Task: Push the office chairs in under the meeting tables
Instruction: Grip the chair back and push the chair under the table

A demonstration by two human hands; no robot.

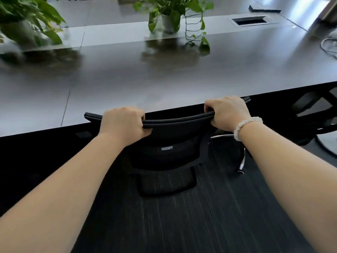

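Observation:
A black mesh office chair (171, 141) stands right in front of me with its backrest against the near edge of the long dark meeting table (164, 84). Its seat is hidden under the tabletop. My left hand (124, 123) grips the top rim of the backrest on the left side. My right hand (227, 113), with a white bead bracelet on the wrist, grips the same rim on the right side. Part of the chair's base shows below the backrest, over the dark striped carpet.
A second black chair (313, 115) stands at the right, partly under the table. Two potted plants (169, 15) (23, 24) sit on the tabletop, beside a cable hatch (249, 21). A white cable (328, 46) lies at the table's right end.

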